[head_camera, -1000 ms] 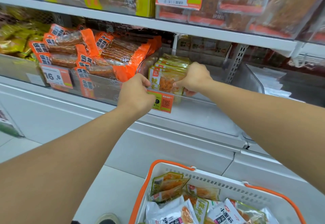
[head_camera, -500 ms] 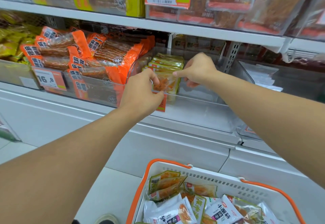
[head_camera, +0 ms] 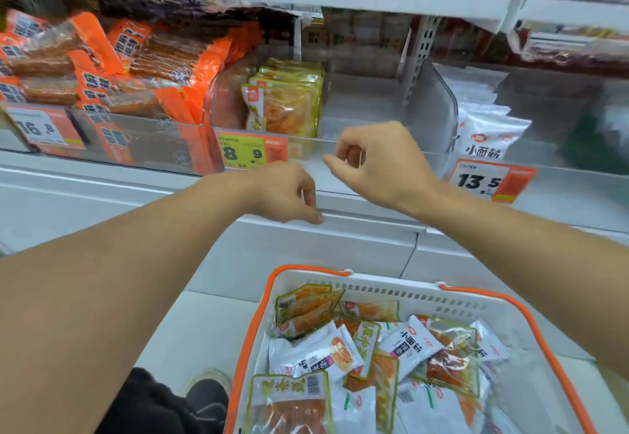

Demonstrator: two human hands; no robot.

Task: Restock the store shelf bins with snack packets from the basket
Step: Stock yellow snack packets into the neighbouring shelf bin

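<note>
Both hands hang in front of the shelf, holding nothing; the left hand (head_camera: 286, 192) has its fingers loosely curled downward, and the right hand (head_camera: 377, 161) is loosely curled with thumb and forefinger near each other. Behind them the clear bin (head_camera: 340, 117) holds a row of upright yellow-green snack packets (head_camera: 286, 107) at its left side; its price tag (head_camera: 250, 152) reads 8.9. The neighbouring tags read 16.8 (head_camera: 41, 129) and 13.5 (head_camera: 490, 181); white packets (head_camera: 490, 134) above the latter show 小面筋. Below, the white basket (head_camera: 374, 285) with orange handles holds mixed yellow-green and white packets (head_camera: 340, 355).
</note>
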